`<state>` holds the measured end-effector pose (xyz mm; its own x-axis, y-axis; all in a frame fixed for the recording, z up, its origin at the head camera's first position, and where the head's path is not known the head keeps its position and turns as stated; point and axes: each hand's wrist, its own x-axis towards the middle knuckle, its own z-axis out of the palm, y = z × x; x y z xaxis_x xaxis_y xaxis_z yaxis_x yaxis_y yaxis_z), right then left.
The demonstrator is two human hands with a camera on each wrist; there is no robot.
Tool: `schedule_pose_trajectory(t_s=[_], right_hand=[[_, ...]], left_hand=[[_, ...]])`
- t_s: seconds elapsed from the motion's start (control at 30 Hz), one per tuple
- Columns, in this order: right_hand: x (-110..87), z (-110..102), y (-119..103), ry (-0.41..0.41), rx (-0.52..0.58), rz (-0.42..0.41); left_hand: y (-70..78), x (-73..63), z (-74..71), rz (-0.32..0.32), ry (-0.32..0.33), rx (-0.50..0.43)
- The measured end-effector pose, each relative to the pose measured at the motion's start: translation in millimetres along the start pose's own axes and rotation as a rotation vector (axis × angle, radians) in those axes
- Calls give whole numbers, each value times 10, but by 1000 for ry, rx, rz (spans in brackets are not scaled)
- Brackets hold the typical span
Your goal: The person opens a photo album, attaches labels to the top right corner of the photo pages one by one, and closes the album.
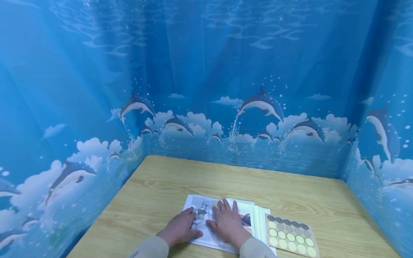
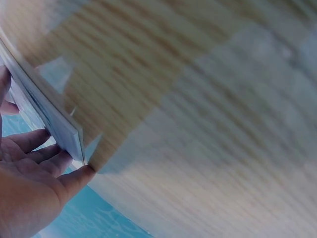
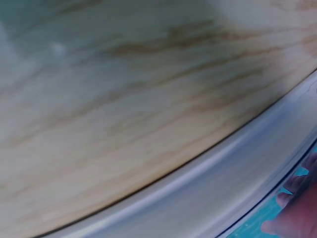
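Observation:
An album-like booklet (image 1: pixel 210 241) with pictures on its pages lies flat on the table in the head view. At its left side, my left hand (image 1: pixel 180 228) rests with extended fingers along the edge. Those fingers (image 2: pixel 34 144) touch the booklet's edge in the left wrist view. My right hand (image 1: pixel 230 225) lies spread over the middle of the pages and covers part of a picture. White page edges (image 3: pixel 198 191) fill the lower part of the right wrist view, where only a bit of the right hand (image 3: pixel 299 213) shows.
A sheet of round stickers (image 1: pixel 290 235), dark in the top row and pale yellow-green lower down, lies at the booklet's right edge. The wood-grain table (image 1: pixel 176 174) is enclosed by blue dolphin-print curtains (image 1: pixel 209 67) at the back and both sides.

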<state>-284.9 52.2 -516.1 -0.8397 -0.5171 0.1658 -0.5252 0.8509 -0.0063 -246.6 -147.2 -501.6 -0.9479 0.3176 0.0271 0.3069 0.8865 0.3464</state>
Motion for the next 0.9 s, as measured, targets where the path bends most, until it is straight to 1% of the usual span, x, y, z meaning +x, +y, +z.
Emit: schedule_pose_trajectory(t_s=[0.2, 0.43, 0.6, 0.77, 0.9], right_hand=[[-58, -40, 18, -9, 27, 22], [-144, -72, 49, 2, 59, 29], [-200, -92, 80, -7, 90, 43], [-248, -111, 118, -22, 96, 66], [-307, -162, 154, -30, 125, 83]], left_hand=[[0, 8, -5, -9, -4, 14], [-1, 31, 15, -23, -4, 39], [0, 30, 23, -32, -3, 39], [13, 25, 3, -38, -2, 34], [29, 21, -24, -38, -3, 28]])
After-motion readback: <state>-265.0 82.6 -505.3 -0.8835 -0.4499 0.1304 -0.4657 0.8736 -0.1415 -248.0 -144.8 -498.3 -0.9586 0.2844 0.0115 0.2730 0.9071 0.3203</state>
